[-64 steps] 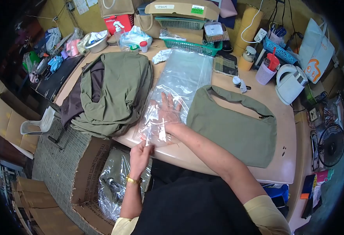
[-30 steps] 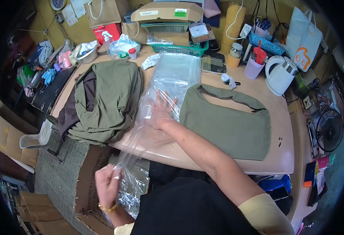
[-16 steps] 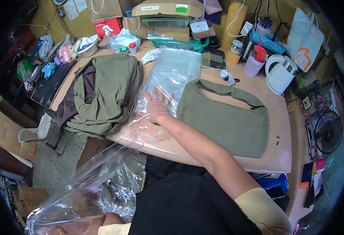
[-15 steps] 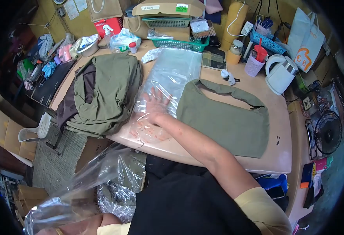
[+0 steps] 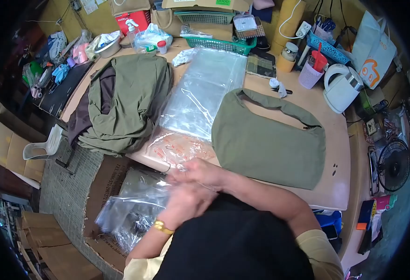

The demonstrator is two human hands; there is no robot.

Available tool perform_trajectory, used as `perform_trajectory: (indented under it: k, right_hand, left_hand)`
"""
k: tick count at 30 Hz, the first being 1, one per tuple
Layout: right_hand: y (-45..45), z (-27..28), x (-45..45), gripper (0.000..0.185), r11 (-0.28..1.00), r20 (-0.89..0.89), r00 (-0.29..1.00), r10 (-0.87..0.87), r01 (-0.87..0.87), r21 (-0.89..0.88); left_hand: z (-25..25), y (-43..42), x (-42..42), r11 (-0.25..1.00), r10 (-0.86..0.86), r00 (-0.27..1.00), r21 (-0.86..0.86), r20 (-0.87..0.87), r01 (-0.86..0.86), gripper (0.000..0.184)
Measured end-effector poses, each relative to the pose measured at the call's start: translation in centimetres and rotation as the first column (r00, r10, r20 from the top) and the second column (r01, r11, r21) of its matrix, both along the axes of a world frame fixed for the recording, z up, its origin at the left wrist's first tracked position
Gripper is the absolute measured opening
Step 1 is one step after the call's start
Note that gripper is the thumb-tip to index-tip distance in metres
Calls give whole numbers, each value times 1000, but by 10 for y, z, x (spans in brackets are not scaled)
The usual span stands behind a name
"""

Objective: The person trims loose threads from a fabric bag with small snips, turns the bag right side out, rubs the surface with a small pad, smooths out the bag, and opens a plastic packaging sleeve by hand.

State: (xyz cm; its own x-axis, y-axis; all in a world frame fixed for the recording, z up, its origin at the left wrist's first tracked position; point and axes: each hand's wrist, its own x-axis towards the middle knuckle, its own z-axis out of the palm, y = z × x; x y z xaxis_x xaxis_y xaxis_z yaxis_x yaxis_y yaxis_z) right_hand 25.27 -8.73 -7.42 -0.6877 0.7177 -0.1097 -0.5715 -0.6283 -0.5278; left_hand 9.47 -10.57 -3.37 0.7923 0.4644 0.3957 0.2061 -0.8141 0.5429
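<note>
My left hand point(image 5: 186, 198) and my right hand point(image 5: 200, 171) are together at the table's front edge, both blurred. A loose clear plastic bag point(image 5: 132, 207) hangs from them to the left, over the open carton; its edge lies at the closed fingers of both hands. Beyond my hands, a stack of clear plastic bags point(image 5: 200, 93) lies flat on the table, with red print near its front end. To its right an olive shoulder bag point(image 5: 268, 140) is spread flat. Several olive bags point(image 5: 135, 93) are heaped on its left.
An open carton point(image 5: 104, 186) holding plastic-wrapped goods stands below the table's front edge. Green baskets point(image 5: 223, 45) are at the back. A white kettle point(image 5: 340, 91) and a pink cup point(image 5: 310, 75) stand at the right, a fan point(image 5: 394, 165) beyond. A chair point(image 5: 46, 144) stands left.
My left hand has come from the lower left to the table's front edge, bringing the loose plastic bag. My right hand has left the stack and moved down beside it, its spread fingers now closed.
</note>
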Motion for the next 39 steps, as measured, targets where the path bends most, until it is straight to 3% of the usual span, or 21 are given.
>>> perform_trajectory:
  k: [1,2,4,5,6,7,9,10,11,13,15,16,18,20,25,28,31,33,36,39]
  right_hand:
    - [-10,7,9,30,929,327,926,-188,60,366]
    - [-20,10,20,33,736,522,724,-451,-30,677]
    - [-39,7,42,28,774,609,649,-456,-48,631]
    - [-46,7,54,23,803,685,565,-460,-63,592]
    - [-51,11,67,23,807,712,583,-392,-153,570]
    - [-58,17,79,23,805,734,598,-322,-235,545]
    - [-73,37,112,25,823,761,627,-167,-337,457]
    - [-81,47,133,27,838,758,626,-185,-303,455]
    - [-89,55,154,29,850,756,622,-204,-270,452]
    - [-122,62,184,32,893,595,719,-358,79,442]
    - [-145,27,218,37,847,421,766,-486,293,444]
    - [-149,23,214,37,849,418,771,-481,291,441]
    - [-153,17,206,39,787,204,763,-613,566,247]
    - [-152,3,204,41,794,206,768,-606,568,219]
    - [-148,4,199,42,805,239,769,-593,562,189]
    - [-144,2,200,43,802,251,762,-598,563,201]
    - [-142,-1,203,45,823,264,780,-567,527,210]
    - [-139,5,199,46,819,302,761,-574,535,208]
    - [-140,0,202,46,820,321,754,-573,524,232]
    - [-142,-1,204,45,814,348,736,-580,537,222]
  left_hand:
    - [-7,-5,10,989,-117,993,-96,-32,114,3]
    - [-7,-4,9,988,-115,993,-102,-30,112,3]
    - [20,8,6,788,-449,893,-456,33,413,15]
    - [35,16,0,789,-444,895,-457,37,410,15]
    - [49,24,-9,636,-335,940,-719,71,281,16]
    - [57,31,-17,394,-220,974,-908,60,145,17]
    - [30,52,-22,630,104,991,-777,83,-1,19]
    - [22,55,-13,660,163,984,-750,78,-50,21]
    - [15,52,-4,659,166,983,-750,74,-55,21]
    - [-4,42,18,803,-131,987,-594,-89,53,26]
    - [-44,16,43,956,-95,995,-275,42,102,36]
    - [-51,11,48,990,-95,991,-115,-98,84,44]
    - [-55,9,56,997,-6,991,-83,-135,-5,45]
    - [-52,10,58,986,147,979,-57,-144,-157,49]
    - [-60,14,44,955,270,963,-126,9,-267,50]
    - [-58,12,29,952,295,935,-21,-195,-305,54]
    - [-59,17,29,959,276,942,124,-190,-256,60]
    - [-57,27,34,964,265,923,79,-279,-253,64]
    - [-63,58,49,911,408,839,226,-361,-346,61]
    - [-71,88,42,883,468,782,241,-410,-403,61]
